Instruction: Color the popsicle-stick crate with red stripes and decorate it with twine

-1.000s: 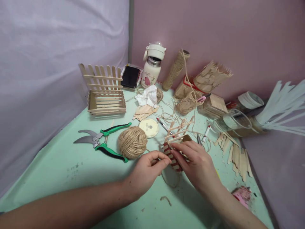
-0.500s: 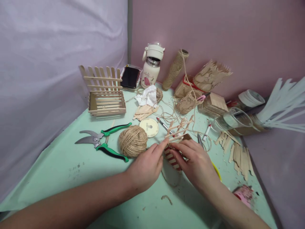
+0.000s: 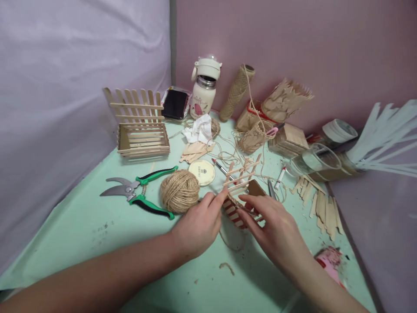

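A small stick-built craft frame (image 3: pixel 241 191) with a fence-like back and red and pale slats stands on the mint green table (image 3: pixel 97 226). My left hand (image 3: pixel 198 224) pinches its left corner with fingertips. My right hand (image 3: pixel 273 226) holds its front right side, fingers lying across the slats. A loop of jute twine (image 3: pixel 230 245) trails on the table below the frame. A ball of jute twine (image 3: pixel 180 190) sits just left of my left hand.
Green-handled pruning shears (image 3: pixel 138 193) lie left of the ball. A larger stick crate (image 3: pixel 141 130), a flask (image 3: pixel 203 92), a phone (image 3: pixel 174 104), a twine cone (image 3: pixel 235 92), a round lid (image 3: pixel 202 172), loose sticks (image 3: pixel 322 206) and a glass jar (image 3: pixel 317 163) crowd the back and right.
My left hand moved from the frame's lower edge up to its left corner. My right hand slid down along the front slats. The frame tilted slightly, showing more of its inside.
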A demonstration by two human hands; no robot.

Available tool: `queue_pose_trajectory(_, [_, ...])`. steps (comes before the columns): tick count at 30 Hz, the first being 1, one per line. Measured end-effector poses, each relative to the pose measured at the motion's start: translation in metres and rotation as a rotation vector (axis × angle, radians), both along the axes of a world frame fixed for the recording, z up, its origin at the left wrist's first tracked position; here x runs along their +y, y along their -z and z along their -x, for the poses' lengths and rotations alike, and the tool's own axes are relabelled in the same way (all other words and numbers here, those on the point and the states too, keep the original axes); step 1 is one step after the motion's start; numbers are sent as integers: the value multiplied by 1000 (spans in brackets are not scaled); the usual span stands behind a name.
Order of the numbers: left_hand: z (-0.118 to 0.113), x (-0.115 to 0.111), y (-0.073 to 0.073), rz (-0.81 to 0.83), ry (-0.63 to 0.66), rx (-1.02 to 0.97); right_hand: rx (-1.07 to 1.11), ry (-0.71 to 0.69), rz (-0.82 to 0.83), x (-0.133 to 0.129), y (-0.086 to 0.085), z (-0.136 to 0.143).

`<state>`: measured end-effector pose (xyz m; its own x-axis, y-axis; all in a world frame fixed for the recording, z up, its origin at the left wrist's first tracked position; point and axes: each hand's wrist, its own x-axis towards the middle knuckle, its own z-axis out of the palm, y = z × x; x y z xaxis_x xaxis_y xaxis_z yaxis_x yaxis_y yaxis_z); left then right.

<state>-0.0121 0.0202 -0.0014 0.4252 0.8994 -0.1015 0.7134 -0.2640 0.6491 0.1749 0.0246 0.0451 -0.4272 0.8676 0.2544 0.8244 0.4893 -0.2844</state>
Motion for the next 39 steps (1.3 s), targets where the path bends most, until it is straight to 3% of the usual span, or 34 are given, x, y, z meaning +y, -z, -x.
queue_pose_trajectory(9, [0, 1, -1, -27, 14, 59, 68, -23, 29, -10, 0, -4])
queue_pose_trajectory(17, [-2, 1, -2, -42, 18, 72, -112, -77, -99, -15, -2, -7])
queue_pose_trajectory(21, [-1, 0, 0, -63, 16, 91, -98, -69, -139, -15, -1, -7])
queue_pose_trajectory(31, [0, -3, 5, -161, 24, 82, -126, -40, -108, -17, -2, -5])
queue_pose_trajectory(39, [1, -4, 4, -197, 111, 233, -110, -42, -128, -17, -1, -4])
